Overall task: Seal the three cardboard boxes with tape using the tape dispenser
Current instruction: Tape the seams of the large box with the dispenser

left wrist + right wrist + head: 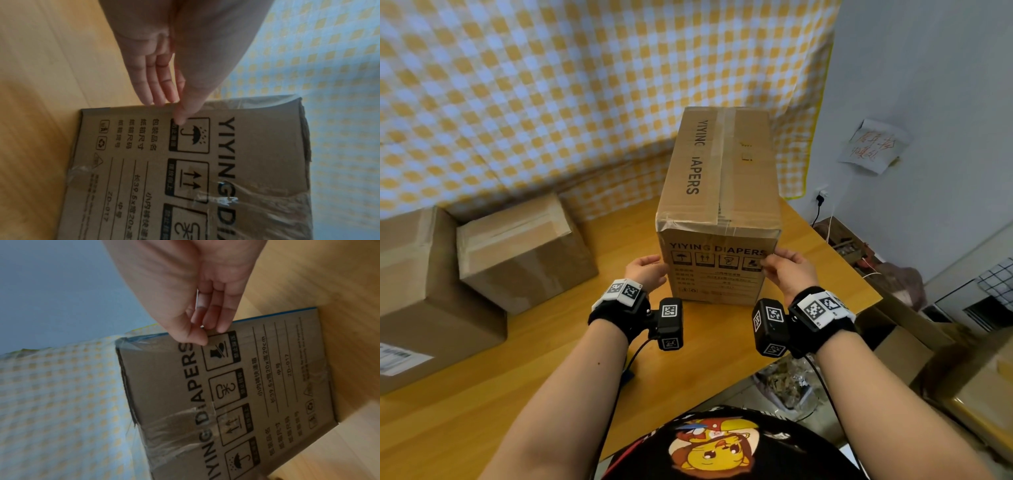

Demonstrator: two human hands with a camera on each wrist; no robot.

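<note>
A tall cardboard box printed "YIYING DIAPERS" point(717, 209) stands on the wooden table point(482, 394), its printed end facing the person. Clear tape point(724, 161) runs down the middle of its top and folds over onto the printed face, where it lies wrinkled. The left hand point(645, 270) is at the box's left vertical edge: in the left wrist view its fingers point(158, 87) are straight and together, their tips touching that edge, while the thumb lies on the printed face beside the umbrella symbol. The right hand point(787, 270) is at the box's right edge; in the right wrist view its fingers point(224, 316) are bent, with the tips and the thumb meeting at the corner near the crossed-out boot symbol. It looks like a light pinch of the edge, though the blur keeps that from being certain.

To the left of the diaper box, two plain cardboard boxes stand on the table. The nearer one to it, a smaller box point(524, 253), has tape along its top seam. Left of that, a larger box point(431, 294) carries a white label on its lower side. Behind the diaper box hangs a yellow-and-white checked cloth point(551, 85). To the box's right, a sheet of paper with red handwriting point(873, 145) is stuck on the white wall.
</note>
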